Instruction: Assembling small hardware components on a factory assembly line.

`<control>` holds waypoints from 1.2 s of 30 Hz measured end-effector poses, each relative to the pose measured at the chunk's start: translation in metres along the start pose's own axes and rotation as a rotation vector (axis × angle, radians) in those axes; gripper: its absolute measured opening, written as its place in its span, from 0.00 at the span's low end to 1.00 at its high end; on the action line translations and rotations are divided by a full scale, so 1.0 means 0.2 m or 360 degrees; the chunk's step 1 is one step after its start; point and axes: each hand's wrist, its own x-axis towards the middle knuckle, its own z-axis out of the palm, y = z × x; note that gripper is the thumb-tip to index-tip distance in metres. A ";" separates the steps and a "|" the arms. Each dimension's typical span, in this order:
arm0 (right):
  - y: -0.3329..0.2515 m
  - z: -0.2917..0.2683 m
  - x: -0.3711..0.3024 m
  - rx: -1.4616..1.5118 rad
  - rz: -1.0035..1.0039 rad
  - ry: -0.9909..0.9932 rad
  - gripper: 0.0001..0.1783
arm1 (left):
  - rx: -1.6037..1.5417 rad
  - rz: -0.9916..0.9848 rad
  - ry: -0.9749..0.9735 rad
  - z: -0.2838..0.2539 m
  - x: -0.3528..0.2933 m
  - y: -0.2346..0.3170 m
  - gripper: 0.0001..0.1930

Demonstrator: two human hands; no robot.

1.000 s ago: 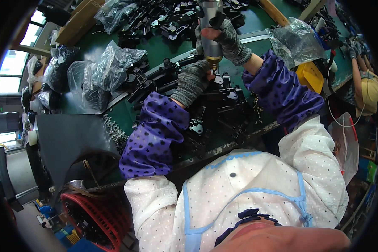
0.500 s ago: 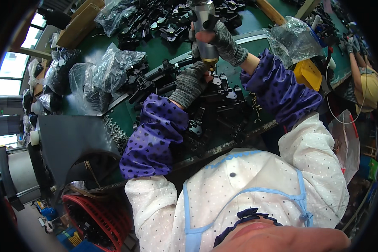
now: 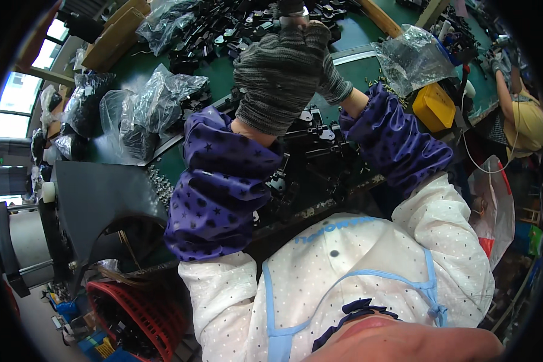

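Note:
A power screwdriver (image 3: 294, 19) with a metal body stands upright over the bench, most of it hidden by my hands. My left hand (image 3: 279, 81), in a grey knit glove, is raised in front of it; the back of the hand faces up and its fingers curl round the tool, their tips out of sight. Behind and to the right, my gloved right hand (image 3: 332, 75) is closed on the same tool, partly covered by the left. Below the hands lie black metal hinge-like parts (image 3: 320, 136) with shiny plates. The screwdriver's bit is hidden.
Many black parts (image 3: 235, 39) are piled at the back. Clear plastic bags (image 3: 157, 99) sit at left, another bag (image 3: 413, 57) at right beside a yellow container (image 3: 434, 107). Small screws (image 3: 160, 187) lie near the left edge. A red basket (image 3: 163, 314) stands below. Another person (image 3: 525, 120) works far right.
My left hand has risen from the parts by the bit to the screwdriver body, now covering it. The screwdriver and right hand have shifted slightly. The yellow container appears a little farther left.

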 end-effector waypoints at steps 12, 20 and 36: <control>-0.03 -0.01 -0.01 0.0757 0.1083 -0.0023 0.21 | -0.0779 -0.0566 -0.0135 0.27 -0.49 -0.23 0.09; 0.01 -0.02 -0.02 0.0918 0.1317 -0.0162 0.21 | -0.0767 -0.0599 -0.0672 0.30 -0.53 -0.23 0.08; 0.18 0.16 -0.13 0.0472 0.0725 0.0032 0.19 | -0.0121 -0.0164 0.0222 0.01 -0.03 -0.06 0.13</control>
